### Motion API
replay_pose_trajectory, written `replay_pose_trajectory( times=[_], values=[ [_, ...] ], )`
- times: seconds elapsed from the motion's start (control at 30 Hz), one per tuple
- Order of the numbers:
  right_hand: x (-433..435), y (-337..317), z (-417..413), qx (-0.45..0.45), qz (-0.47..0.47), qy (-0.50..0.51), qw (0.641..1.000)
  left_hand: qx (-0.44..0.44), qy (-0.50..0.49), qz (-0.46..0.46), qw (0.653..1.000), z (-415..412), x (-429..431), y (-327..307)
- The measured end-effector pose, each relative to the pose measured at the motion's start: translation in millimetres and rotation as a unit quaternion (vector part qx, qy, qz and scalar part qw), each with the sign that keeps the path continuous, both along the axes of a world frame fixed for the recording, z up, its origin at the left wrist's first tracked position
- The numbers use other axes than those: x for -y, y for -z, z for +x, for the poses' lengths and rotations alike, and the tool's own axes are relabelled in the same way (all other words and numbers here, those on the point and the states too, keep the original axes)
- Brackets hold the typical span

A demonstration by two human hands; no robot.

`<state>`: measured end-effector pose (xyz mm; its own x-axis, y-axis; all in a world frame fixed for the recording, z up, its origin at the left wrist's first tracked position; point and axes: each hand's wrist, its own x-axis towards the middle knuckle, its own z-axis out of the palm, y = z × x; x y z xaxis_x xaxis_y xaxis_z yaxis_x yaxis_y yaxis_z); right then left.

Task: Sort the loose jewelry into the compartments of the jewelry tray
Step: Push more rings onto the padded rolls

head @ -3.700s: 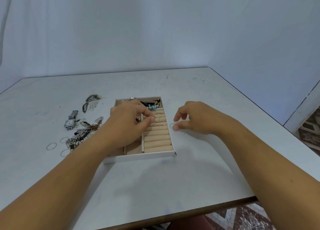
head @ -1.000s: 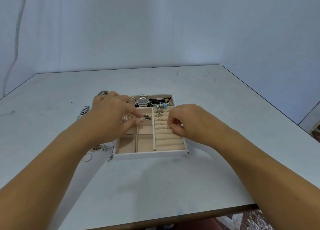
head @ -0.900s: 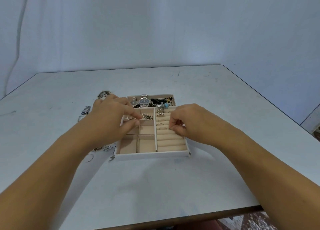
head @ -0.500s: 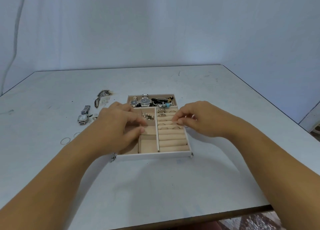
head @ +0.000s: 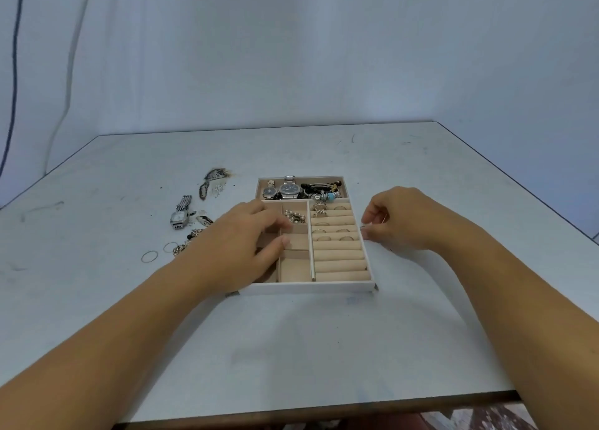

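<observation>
The shallow white jewelry tray point(head: 311, 287) with beige velvet lining is sitting mid-table. The left hand point(head: 240, 244) is lying over its small left compartments, fingers loosely extended and gripping nothing. The right hand point(head: 398, 219) is curling at the tray's right wall beside the ring rolls. Its thumb and forefinger are nearly meeting, and whether they are pinching anything is too small to tell. A loose silver watch point(head: 180, 217) and thin wire rings point(head: 149, 256) are lying left of the tray.

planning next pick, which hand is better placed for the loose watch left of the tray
Left, probably. The left hand hovers over the left of the tray, nearer the watch; the right hand is beyond its right edge.
</observation>
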<state>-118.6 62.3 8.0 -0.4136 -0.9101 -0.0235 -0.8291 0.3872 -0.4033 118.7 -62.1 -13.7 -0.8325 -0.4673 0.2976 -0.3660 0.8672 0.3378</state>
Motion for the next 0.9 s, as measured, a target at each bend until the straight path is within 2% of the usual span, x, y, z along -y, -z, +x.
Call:
replay_pose_trajectory(
  times=[0.13,0.27,0.37,0.47,0.57,0.63,0.73,0.9],
  values=[
    [7.4,-6.2,2.5,0.022,0.044,-0.016,0.999,-0.003,0.0,0.006,1.0,1.5,0.0,0.9],
    [10.2,-15.2,4.2,0.005,0.116,-0.036,0.993,-0.01,0.003,0.019,1.0,3.4,-1.1,-1.5],
    [6.5,-17.5,4.7,-0.005,0.121,-0.045,0.992,-0.034,-0.01,0.026,0.999,13.5,5.0,-9.9],
    [-1.0,-15.6,5.5,-0.004,0.058,-0.028,0.998,-0.028,-0.055,-0.005,0.998,34.8,19.9,-17.2],
    [-3.6,-18.6,14.8,-0.017,-0.121,0.007,0.993,-0.001,-0.094,-0.025,0.995,61.6,33.5,-18.6],
    [-0.4,-25.5,30.4,-0.005,-0.192,-0.014,0.981,0.019,-0.105,-0.032,0.994,75.9,38.3,-16.6],
    [11.1,-32.9,59.9,0.034,-0.214,-0.087,0.972,0.029,-0.118,-0.022,0.992,91.1,40.8,-11.9],
    [38.7,-32.2,101.3,0.004,-0.177,-0.183,0.967,0.038,-0.115,-0.008,0.993,114.0,41.6,-10.6]
  ],
)
